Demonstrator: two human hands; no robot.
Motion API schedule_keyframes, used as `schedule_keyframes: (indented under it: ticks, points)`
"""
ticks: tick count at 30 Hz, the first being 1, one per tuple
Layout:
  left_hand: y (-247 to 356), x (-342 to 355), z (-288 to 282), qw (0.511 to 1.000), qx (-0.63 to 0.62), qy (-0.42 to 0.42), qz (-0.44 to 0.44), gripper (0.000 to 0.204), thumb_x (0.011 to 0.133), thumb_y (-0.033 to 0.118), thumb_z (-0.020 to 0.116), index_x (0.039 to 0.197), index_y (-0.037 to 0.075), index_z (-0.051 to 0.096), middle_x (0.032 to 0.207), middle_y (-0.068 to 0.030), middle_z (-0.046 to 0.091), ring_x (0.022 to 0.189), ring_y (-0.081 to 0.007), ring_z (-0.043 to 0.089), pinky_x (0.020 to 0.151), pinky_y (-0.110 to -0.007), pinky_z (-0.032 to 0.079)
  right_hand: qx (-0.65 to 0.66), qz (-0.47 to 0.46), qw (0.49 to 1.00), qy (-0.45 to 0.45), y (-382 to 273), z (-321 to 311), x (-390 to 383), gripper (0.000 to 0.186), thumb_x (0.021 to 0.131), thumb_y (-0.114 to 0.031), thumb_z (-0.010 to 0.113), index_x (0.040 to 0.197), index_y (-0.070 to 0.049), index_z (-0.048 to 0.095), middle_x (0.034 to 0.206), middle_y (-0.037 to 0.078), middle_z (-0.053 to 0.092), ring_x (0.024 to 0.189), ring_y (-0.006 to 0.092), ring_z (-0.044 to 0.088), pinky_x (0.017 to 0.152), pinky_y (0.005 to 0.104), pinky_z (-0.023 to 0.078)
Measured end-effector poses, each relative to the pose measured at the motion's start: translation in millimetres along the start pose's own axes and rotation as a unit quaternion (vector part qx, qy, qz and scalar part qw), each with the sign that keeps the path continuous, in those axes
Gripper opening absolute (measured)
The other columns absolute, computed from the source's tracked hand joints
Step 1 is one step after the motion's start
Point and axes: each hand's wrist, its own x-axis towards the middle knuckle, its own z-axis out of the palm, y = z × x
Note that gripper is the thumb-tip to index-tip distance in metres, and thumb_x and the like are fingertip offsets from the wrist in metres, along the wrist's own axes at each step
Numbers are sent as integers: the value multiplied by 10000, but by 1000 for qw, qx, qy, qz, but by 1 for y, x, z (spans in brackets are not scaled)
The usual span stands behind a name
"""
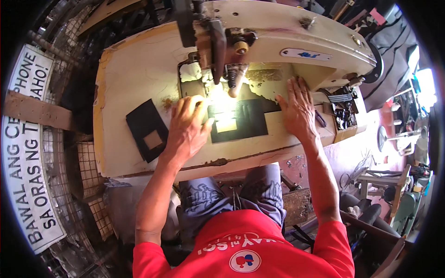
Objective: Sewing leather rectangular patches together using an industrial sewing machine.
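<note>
Two bare hands, left hand [187, 127] and right hand [296, 109], press open-palmed on one flat black leather piece [241, 123] under the cream sewing machine [296, 41], a second black piece [146, 129] lying near the worktop's [125, 69] left edge.

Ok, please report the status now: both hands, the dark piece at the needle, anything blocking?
Left hand flat on dark workpiece. Right hand flat on machine bed, beside it. Second dark piece lies apart, left. Nothing blocking.

Head camera; looks straight down; close.

Cluttered sewing workshop: industrial sewing machine [278, 41], worn worktable [134, 69].
</note>
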Motion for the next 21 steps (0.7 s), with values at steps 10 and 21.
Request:
schedule_keyframes:
  ticks: [10, 21]
  points:
    - [-7, -7, 5, 999, 5, 24, 25, 390, 855, 115, 678, 1239, 73, 622, 1234, -125, 542, 1177, -337, 492, 1055, -454, 405, 372, -78, 925, -14, -104, -43, -23, 313, 904, -35, 603, 1209, 14, 549, 1295, 236, 577, 1325, 414, 482, 1113, 470, 404]
    - [-14, -7, 7, 998, 7, 32, 53, 391, 852, 160, 670, 1232, 80, 627, 1241, -117, 544, 1197, -317, 488, 1044, -454, 377, 335, -129, 933, -30, -159, -30, -18, 330, 901, -117, 583, 1199, 21, 551, 1317, 236, 572, 1300, 358, 510, 1160, 532, 310]
